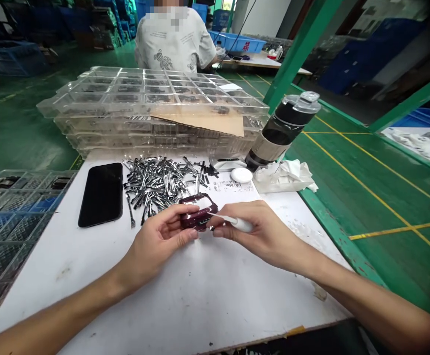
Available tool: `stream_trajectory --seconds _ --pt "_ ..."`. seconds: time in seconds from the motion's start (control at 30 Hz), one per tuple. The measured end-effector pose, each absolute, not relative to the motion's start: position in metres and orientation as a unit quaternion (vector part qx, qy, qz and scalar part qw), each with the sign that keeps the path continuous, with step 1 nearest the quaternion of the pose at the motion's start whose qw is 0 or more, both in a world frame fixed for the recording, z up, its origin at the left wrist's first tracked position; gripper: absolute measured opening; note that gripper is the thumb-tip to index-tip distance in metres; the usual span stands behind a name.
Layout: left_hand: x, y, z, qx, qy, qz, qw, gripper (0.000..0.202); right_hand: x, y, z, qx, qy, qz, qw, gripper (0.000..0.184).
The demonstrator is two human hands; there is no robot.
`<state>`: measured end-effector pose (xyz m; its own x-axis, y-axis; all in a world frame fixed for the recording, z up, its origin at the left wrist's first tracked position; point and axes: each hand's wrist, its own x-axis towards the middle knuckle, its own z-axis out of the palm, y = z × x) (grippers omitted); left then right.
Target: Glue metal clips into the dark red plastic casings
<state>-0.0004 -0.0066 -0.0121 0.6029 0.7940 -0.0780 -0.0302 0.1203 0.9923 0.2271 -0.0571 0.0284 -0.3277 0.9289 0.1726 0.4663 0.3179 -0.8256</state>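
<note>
My left hand (166, 229) pinches a glossy dark maroon shell that looks like a toy car body (196, 219), just above the white tabletop. My right hand (251, 227) grips a slim white tool with a thin tip (240, 224). Its tip reaches the upper side of the maroon shell; whether it touches cannot be made out. The right fingertips are close against the shell's right end. Behind the shell lies a heap of small black and chrome parts (159, 182), with one loose piece (131, 212) apart at its left.
A black phone (101, 195) lies at left. Behind stand stacked clear compartment trays (155, 128) with a cardboard piece (203, 121). A bottle (277, 130), a round white lid (242, 175) and crumpled tissue (286, 175) are at right. A person (176, 39) sits beyond.
</note>
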Motion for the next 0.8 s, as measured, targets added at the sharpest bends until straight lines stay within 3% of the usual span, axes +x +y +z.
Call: stream_trajectory --seconds 0.23,0.63,0.8 --pt "-0.001 -0.016 -0.014 0.67 0.336 0.271 0.603 0.035 0.225 -0.06 0.021 -0.443 -0.8 0.258 0.312 0.032" --pt "0.0 -0.025 -0.022 0.843 0.248 0.272 0.392 0.03 0.211 -0.063 0.013 -0.551 -0.718 0.317 0.284 0.031" --pt "0.0 -0.03 -0.023 0.851 0.253 0.282 0.364 0.027 0.206 -0.064 0.016 -0.559 -0.718 0.303 0.283 0.035"
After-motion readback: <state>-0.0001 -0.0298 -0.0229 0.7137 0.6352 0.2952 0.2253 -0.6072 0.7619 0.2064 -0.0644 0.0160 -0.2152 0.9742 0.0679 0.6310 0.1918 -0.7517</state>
